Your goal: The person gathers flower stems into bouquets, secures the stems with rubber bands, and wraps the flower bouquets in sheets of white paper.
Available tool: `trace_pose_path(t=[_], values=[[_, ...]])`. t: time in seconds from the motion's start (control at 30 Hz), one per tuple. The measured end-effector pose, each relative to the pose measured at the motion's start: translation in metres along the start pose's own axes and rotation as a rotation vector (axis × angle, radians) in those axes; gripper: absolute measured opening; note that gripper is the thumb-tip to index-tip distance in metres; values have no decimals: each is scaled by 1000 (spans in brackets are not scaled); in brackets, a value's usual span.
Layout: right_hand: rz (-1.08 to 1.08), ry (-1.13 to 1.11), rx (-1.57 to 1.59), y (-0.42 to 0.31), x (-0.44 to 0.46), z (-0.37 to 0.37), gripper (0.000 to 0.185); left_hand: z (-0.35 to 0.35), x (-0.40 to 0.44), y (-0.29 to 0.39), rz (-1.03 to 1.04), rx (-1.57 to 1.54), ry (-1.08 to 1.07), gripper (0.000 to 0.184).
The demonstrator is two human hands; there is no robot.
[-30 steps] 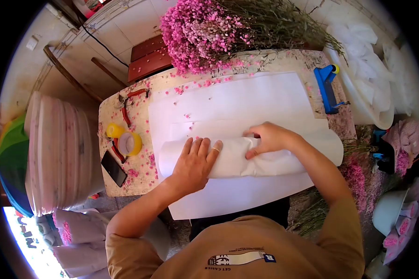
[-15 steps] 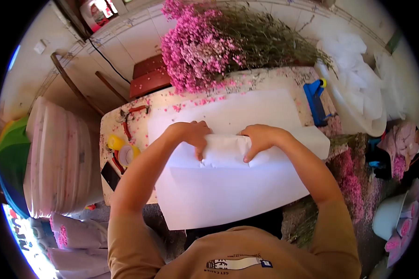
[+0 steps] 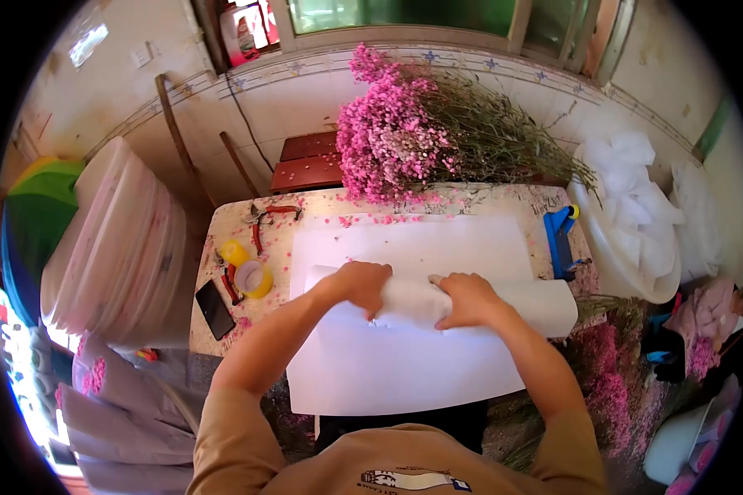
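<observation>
A white paper roll [image 3: 537,307] lies across the table, on top of flat white sheets [image 3: 404,375]. Around its left part my left hand [image 3: 363,287] is closed, fingers over the far side and thumb toward me. My right hand [image 3: 468,302] grips the roll near its middle, thumb on the near side. The paper between the hands is slightly creased. Whatever the roll may contain is hidden. Beyond it, a large bunch of pink flowers [image 3: 396,136] lies at the table's far edge.
On the table's left are red pruning shears [image 3: 260,224], yellow tape rolls [image 3: 254,279] and a phone [image 3: 215,309]. A blue tape dispenser [image 3: 560,241] stands at the right. Stacked pale tubs [image 3: 124,247] are left of the table; a white plastic bag [image 3: 631,206] is right.
My left hand has gone from lying flat on the roll to gripping it. The roll was turned between both hands and lies slightly nearer to me. The view has tilted up, showing the window.
</observation>
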State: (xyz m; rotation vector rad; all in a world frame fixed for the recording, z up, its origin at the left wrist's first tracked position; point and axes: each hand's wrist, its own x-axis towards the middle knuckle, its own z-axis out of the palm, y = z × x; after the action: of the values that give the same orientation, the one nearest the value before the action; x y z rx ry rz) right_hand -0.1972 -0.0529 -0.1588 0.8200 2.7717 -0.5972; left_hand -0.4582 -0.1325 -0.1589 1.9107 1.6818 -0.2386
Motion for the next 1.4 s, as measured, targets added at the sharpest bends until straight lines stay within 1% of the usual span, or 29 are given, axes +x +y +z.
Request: trace_pose_path(t=[0.03,0.07,0.1,0.13,0.17,0.2,0.27,0.33,0.4,0.43,0.47,0.53,0.57,0.6,0.67,0.7,0.8,0.87,0.9,0.93,1.0,1.07,1.1,1.13,1.2,1.27,1.3,1.37,1.4], values=[[-2,94,-43,-19,-19,-4,88,13,-16,6,53,60,170,75],[-22,85,-56,-24,-28,7,88,26,-32,10,102,122,338,68],[-65,289,-123,-24,-37,17,86,36,-47,20,147,180,539,58],[-108,489,-184,-24,-45,25,85,40,-58,29,160,181,617,54],[-104,567,-197,-24,-50,31,80,51,-60,33,191,219,759,53],[-122,548,-204,-22,-53,41,80,64,-60,35,221,260,902,53],[-116,696,-262,-16,-52,67,78,94,-59,39,177,282,928,53],[-146,705,-292,-23,-62,84,76,111,-66,47,134,301,953,53],[-94,709,-329,-39,-78,97,76,112,-89,64,141,265,914,61],[-102,669,-349,-45,-87,102,79,103,-102,69,177,185,787,72],[-117,649,-350,-50,-95,108,79,103,-100,65,161,167,787,72],[-103,620,-357,-56,-105,111,83,104,-91,56,264,12,752,76],[-89,599,-361,-60,-106,107,83,102,-90,52,238,34,714,87],[-101,587,-368,-62,-107,101,83,104,-92,54,227,20,721,87],[-83,477,-231,-65,-107,89,82,101,-97,59,155,139,703,100],[-85,472,-239,-62,-106,80,82,103,-99,59,155,131,709,100],[-107,276,-132,-60,-93,46,86,116,-107,64,114,172,661,101],[-172,400,-167,-78,-71,27,96,127,-116,64,135,234,768,92],[-147,313,-107,-83,-58,27,107,135,-117,65,121,224,775,92],[-162,303,-113,-89,-48,31,107,145,-116,63,172,173,857,90],[-86,36,-51,-99,-31,41,115,151,-126,58,201,115,947,88],[-166,81,-56,-99,-27,48,120,156,-139,51,452,-299,892,78],[-153,84,-73,-103,-28,47,121,162,-144,49,516,-488,988,61],[-135,89,-88,-105,-30,47,122,170,-152,45,503,-503,1003,61],[-127,75,-125,-107,-31,48,124,188,-170,34,248,-692,1350,42],[-112,89,-162,-110,-33,50,123,206,-176,20,12,-916,1547,39],[-114,74,-173,-111,-34,52,123,210,-180,12,3,-933,1553,39],[-161,145,-198,-113,-36,56,122,216,-187,4,-157,-1273,1373,30],[-180,128,-215,-113,-36,58,122,218,-188,4,-174,-1291,1394,30]])
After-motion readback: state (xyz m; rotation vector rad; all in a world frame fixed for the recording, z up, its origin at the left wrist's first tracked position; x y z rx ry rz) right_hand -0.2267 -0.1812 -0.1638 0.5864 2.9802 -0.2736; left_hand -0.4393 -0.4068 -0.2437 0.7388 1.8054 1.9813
